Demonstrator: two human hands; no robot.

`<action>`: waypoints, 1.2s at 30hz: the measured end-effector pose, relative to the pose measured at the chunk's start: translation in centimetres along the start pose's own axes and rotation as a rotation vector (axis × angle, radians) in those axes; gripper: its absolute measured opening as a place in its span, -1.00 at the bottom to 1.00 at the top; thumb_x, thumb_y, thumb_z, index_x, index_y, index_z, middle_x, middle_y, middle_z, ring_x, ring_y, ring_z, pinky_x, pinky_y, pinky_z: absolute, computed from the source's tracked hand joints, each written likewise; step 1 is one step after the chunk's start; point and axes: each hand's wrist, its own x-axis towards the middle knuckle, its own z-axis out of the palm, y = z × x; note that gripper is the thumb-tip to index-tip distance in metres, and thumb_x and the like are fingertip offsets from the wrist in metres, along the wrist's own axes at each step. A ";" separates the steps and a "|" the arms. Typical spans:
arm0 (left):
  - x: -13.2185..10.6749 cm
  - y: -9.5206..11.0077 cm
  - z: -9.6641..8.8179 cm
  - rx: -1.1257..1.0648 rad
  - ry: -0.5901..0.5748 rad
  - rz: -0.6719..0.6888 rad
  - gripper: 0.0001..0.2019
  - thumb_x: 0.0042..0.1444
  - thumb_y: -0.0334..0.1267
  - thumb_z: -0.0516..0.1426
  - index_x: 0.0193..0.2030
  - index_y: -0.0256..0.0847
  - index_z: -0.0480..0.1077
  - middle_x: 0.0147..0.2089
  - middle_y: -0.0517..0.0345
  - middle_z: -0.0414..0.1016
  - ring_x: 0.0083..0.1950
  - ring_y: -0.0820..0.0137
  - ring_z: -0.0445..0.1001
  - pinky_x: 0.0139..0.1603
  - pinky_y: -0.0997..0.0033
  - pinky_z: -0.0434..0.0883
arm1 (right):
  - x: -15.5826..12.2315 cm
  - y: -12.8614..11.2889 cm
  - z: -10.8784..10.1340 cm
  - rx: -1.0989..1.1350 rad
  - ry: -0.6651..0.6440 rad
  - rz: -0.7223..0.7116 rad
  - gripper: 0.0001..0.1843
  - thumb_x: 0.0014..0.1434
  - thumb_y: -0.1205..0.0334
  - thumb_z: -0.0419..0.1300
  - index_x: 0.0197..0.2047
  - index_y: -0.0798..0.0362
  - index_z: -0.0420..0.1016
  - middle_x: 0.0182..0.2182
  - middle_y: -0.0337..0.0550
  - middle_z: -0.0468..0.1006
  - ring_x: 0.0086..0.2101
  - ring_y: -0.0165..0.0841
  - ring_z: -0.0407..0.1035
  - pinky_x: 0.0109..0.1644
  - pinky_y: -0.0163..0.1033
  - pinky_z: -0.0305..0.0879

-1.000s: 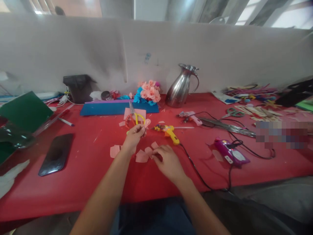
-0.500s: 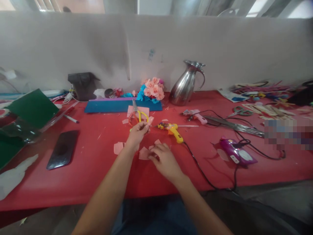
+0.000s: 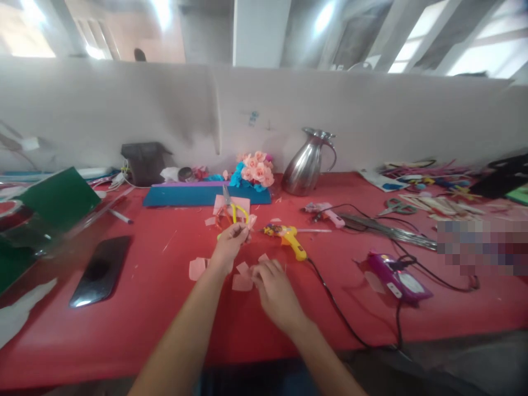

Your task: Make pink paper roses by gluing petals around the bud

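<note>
My left hand [image 3: 231,243] is closed, pinching a small crumpled piece of pink crepe paper [image 3: 252,220] in its fingertips. Just below and to its right, my right hand [image 3: 275,289] is low over the table, thumb and fingers drawn together; whatever they pinch is hidden. Beside its fingertips lie cut pink paper pieces [image 3: 242,281], with another pink piece [image 3: 198,269] left of my left wrist. Behind my left hand, yellow-handled scissors [image 3: 239,213] rest on a pink paper sheet [image 3: 243,202], next to an orange-handled tool. A yellow glue gun [image 3: 293,243] lies right of my hands.
Pink paper flowers [image 3: 258,170] and a steel jug [image 3: 305,168] stand at the back near a blue sheet [image 3: 185,196]. A pink glue gun [image 3: 325,213], wires [image 3: 383,230] and a purple power strip [image 3: 398,280] with cords lie right. A phone [image 3: 101,270] lies left.
The view has tilted up, so the table sits lower in the picture. My right fingers have drawn closer together beside the paper pieces. My left hand keeps its pinch on the pink paper.
</note>
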 end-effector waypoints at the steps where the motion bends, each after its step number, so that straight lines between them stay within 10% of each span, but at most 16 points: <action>1: 0.0 -0.1 0.0 0.005 0.003 0.008 -0.85 0.02 -0.19 0.12 -0.40 -0.24 0.35 -0.51 0.26 0.28 -0.45 0.55 0.21 -0.35 0.56 0.17 | 0.0 0.0 0.0 0.013 0.022 0.006 -0.83 0.16 0.47 -0.01 -0.37 0.04 0.30 -0.31 -0.11 0.42 -0.22 -0.24 0.23 -0.13 -0.11 0.19; 9: 0.0 -0.4 0.2 -0.038 0.010 0.043 -0.82 -0.01 -0.16 0.16 -0.40 -0.25 0.37 -0.50 0.24 0.29 -0.43 0.54 0.22 -0.31 0.56 0.19 | 0.4 -0.3 -0.7 0.091 0.116 0.005 -0.78 0.21 0.43 -0.11 -0.41 0.02 0.23 -0.44 -0.17 0.38 -0.36 -0.30 0.24 -0.24 -0.19 0.17; 18: -0.2 0.2 0.4 -0.141 -0.019 0.038 -0.77 -0.06 -0.11 0.21 -0.39 -0.25 0.38 -0.47 0.25 0.28 -0.42 0.55 0.22 -0.34 0.55 0.20 | 7.6 2.3 -4.8 0.389 0.034 0.101 -0.89 0.15 0.27 0.03 -0.39 0.04 0.32 -0.45 -0.27 0.42 -0.39 -0.39 0.29 -0.28 -0.30 0.15; 28: -0.3 0.4 0.5 -0.087 -0.028 -0.030 -0.72 -0.22 -0.24 0.30 -0.33 -0.24 0.40 -0.39 0.21 0.38 -0.39 0.53 0.31 -0.29 0.51 0.25 | 7.8 2.9 -2.5 0.583 0.031 0.118 -0.90 0.12 0.25 0.03 -0.40 0.04 0.33 -0.50 -0.28 0.43 -0.41 -0.39 0.32 -0.24 -0.27 0.22; 36: 0.9 -0.4 -0.8 0.284 0.277 -0.071 -0.95 0.01 -0.31 0.09 -0.41 -0.23 0.34 -0.48 0.25 0.30 -0.44 0.50 0.23 -0.32 0.50 0.18 | 3.8 -0.3 -2.3 -0.001 0.035 -0.168 -0.83 0.19 0.40 0.01 -0.28 0.06 0.42 -0.38 -0.13 0.50 -0.30 -0.31 0.26 -0.19 -0.21 0.16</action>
